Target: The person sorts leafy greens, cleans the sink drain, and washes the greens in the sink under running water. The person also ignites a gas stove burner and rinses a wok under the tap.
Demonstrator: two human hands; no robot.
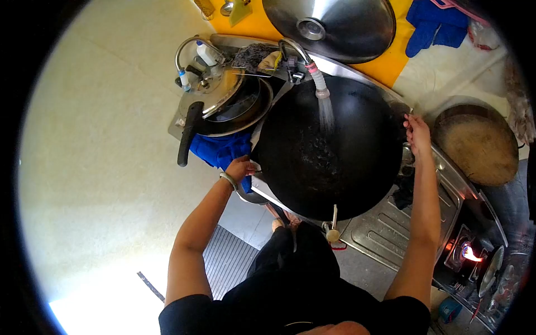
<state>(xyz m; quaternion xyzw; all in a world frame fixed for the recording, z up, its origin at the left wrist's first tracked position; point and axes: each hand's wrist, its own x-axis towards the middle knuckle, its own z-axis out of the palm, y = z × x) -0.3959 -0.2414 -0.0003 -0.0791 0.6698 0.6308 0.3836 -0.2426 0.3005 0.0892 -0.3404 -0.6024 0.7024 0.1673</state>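
Note:
A large black wok (363, 145) sits over the sink under a running faucet (317, 77). Water (326, 114) streams from its ribbed nozzle and stirs a small pool in the wok's bottom. My left hand (241, 167), with a bangle on the wrist, is closed on the wok's left side, at the near rim. On the far right side, my right hand (417, 134) has its fingers wrapped at the other handle. Both handles are mostly hidden by my fingers.
Left of the wok are stacked pans with a glass lid (220, 92) and a blue cloth (215, 149). A big metal lid (357, 28) lies behind. To the right are a ribbed drainboard (374, 234), a round wooden board (477, 145) and a burning stove flame (472, 254).

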